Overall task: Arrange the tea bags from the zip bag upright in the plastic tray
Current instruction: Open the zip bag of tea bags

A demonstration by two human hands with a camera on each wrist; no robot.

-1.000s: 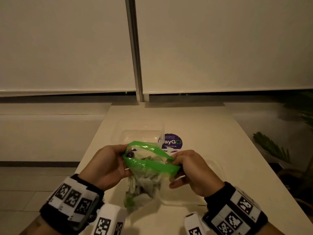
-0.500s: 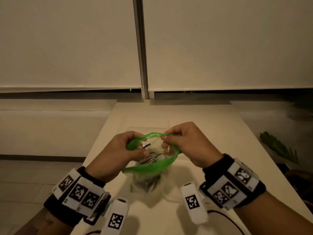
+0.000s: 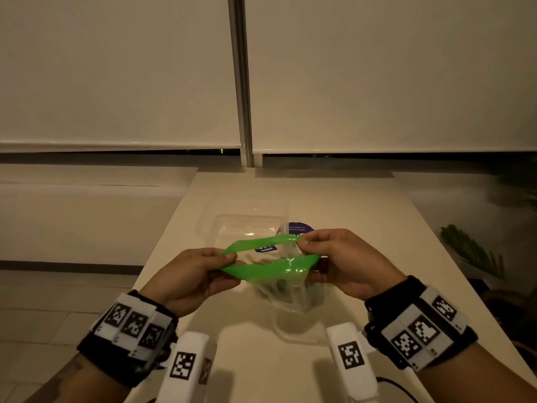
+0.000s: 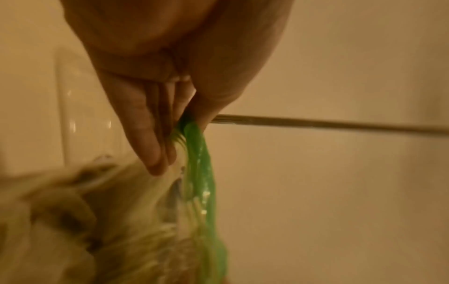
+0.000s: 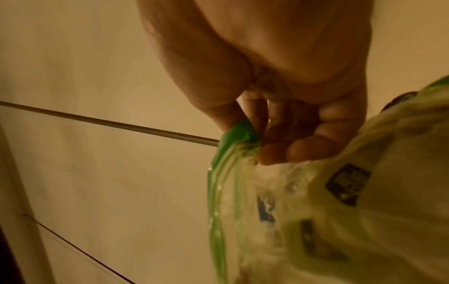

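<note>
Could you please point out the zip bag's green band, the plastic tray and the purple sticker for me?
green band [image 3: 270,270]: head view, the near strip of the bag's mouth.
plastic tray [image 3: 247,225]: head view, its clear far wall.
purple sticker [image 3: 299,228]: head view, its upper part above the bag.

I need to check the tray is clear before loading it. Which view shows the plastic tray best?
The head view: the plastic tray lies on the table beyond the zip bag, its near part hidden. The left wrist view catches only a blurred clear edge, possibly the tray; the right wrist view shows none.
</note>
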